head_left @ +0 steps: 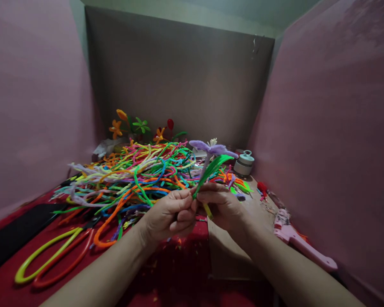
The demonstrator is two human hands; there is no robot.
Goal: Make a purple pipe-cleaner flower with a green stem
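Both my hands meet at the middle of the view around a pipe-cleaner flower. The flower [215, 149] has purple petals, a pale cream centre and a stem whose yellow-green lower end pokes out below my fingers. A long green pipe-cleaner leaf [210, 169] lies against the stem, its tip bent to the right. My left hand [176, 209] pinches the base of the leaf between thumb and fingers. My right hand [222, 205] is closed around the stem, its fingers partly covering it.
A big tangled heap of coloured pipe cleaners [141, 179] covers the left of the red cloth. Yellow-and-red-handled scissors [64, 251] lie in front of it. Finished flowers [141, 125] stand behind. At right are a lidded container [244, 163], a pink glue gun [302, 245] and cardboard [230, 251].
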